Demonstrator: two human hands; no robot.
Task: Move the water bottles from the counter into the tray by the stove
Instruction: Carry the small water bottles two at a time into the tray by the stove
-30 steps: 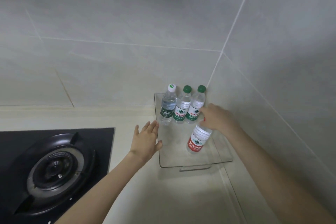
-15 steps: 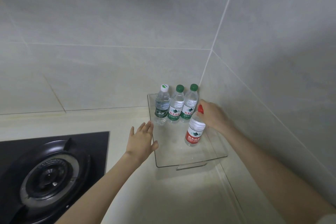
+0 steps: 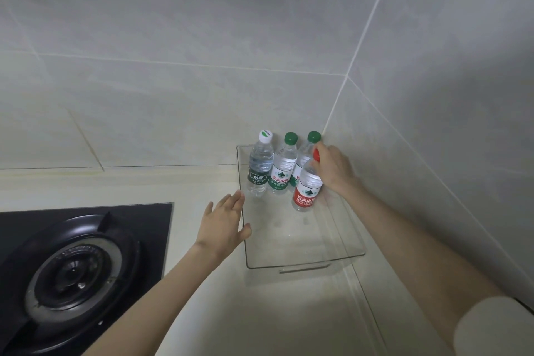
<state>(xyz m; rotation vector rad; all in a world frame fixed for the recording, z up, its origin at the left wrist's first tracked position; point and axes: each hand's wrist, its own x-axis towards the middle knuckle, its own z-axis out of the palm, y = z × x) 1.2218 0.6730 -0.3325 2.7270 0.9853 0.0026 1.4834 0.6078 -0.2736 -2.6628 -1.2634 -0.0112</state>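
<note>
A clear plastic tray [image 3: 306, 261] sits in the counter corner, right of the stove. Three water bottles stand along its back edge: one white-capped with a dark green label [image 3: 260, 170], and two green-capped ones [image 3: 281, 173] [image 3: 309, 141]. My right hand [image 3: 332, 167] grips the red cap and neck of a red-labelled bottle [image 3: 307, 191], which stands in front of the right green-capped bottle and partly hides it. My left hand [image 3: 224, 221] lies flat with straight fingers against the tray's left rim.
A black gas stove [image 3: 72, 269] with a round burner fills the lower left. Tiled walls meet in a corner right behind the tray. Cream counter [image 3: 260, 312] lies in front of the tray, with a seam running down at the right.
The red-labelled bottle has gone from tilted near the tray's middle to upright and farther back, close to the right green-capped bottle. The left hand stays at the tray's rim.
</note>
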